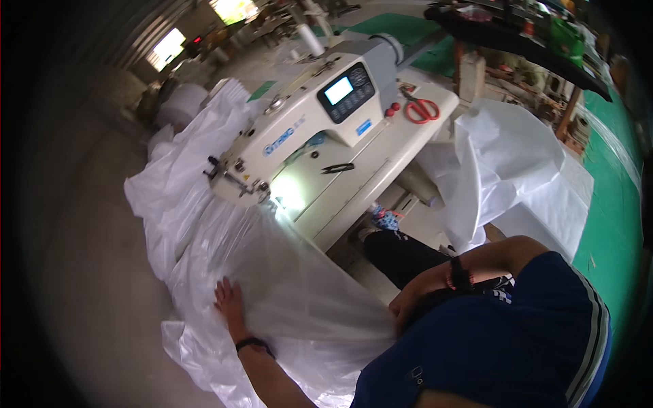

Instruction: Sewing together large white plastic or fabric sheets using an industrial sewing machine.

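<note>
Translucent white plastic sheeting (286,272), crumpled and glossy; draped from under the sewing machine head down in loose folds; bunched on the floor.

We see the sewing machine (299,129) standing on its table (381,160), with scissors (422,109) on the table to the machine's right, sheeting (286,285) spilling from the machine's left end down toward us, and more folded sheeting (510,170) further right.
</note>
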